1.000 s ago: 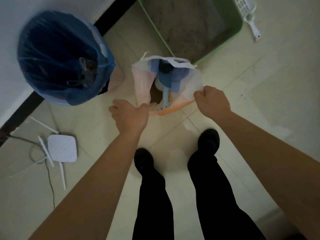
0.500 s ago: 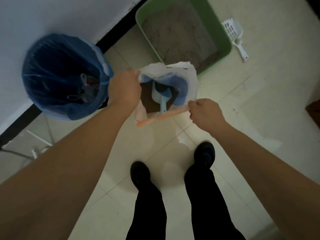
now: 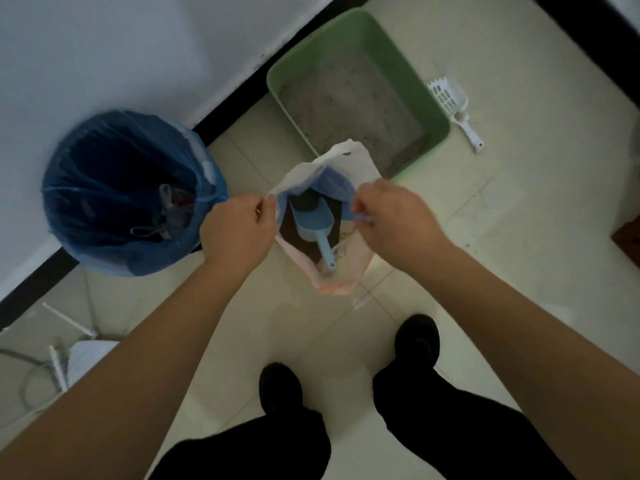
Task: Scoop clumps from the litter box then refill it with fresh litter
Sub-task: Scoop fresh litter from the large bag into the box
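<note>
A white and pink litter bag [image 3: 360, 161] stands open on the tiled floor in front of my feet. My left hand [image 3: 237, 232] pinches its left rim and my right hand [image 3: 394, 216] pinches its right rim, holding the mouth apart. Inside lies a light blue scoop [image 3: 317, 225] on dark litter, handle toward me. Just beyond the bag sits the green litter box [image 3: 438, 114] with grey litter in it. A white slotted scoop [image 3: 452, 103] lies on the floor right of the box.
A bin lined with a blue bag [image 3: 117, 192] stands against the white wall at left, holding some rubbish. A white router [image 3: 86, 358] with antennas and a cable lies on the floor at lower left. My black shoes [image 3: 417, 341] stand below the bag.
My left hand slid down from the bag's far left corner to its left rim, and my right hand moved up along the right rim. The bag's mouth now gapes wider.
</note>
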Tool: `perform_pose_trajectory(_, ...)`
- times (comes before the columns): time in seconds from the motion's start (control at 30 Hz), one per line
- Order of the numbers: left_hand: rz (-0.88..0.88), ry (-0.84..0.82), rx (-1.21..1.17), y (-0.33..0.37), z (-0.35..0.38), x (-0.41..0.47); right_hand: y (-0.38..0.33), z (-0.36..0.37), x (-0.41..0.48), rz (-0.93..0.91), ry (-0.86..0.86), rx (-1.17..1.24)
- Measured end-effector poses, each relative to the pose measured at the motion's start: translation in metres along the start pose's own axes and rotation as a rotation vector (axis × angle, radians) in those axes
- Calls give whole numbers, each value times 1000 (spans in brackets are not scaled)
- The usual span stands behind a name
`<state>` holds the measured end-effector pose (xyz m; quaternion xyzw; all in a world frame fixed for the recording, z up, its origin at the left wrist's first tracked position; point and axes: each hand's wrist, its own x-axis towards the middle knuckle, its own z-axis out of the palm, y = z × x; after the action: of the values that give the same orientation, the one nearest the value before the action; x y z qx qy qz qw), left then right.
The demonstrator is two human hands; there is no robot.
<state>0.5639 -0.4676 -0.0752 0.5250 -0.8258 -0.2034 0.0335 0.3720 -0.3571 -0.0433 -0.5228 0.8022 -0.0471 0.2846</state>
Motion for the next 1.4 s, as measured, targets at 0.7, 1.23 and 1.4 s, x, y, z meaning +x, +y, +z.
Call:
perform_pose_trajectory(0.7,374,-198,204,47,8,95,9,101,49,201,-383,33)
perform_pose_trajectory(1.23,543,-213,-144,16,16,29,-4,99,7,210,-291,-504)
perform_pose_trajectory(1.4,526,-249,-185,12,16,27,-3,135,26,177,-286,-665)
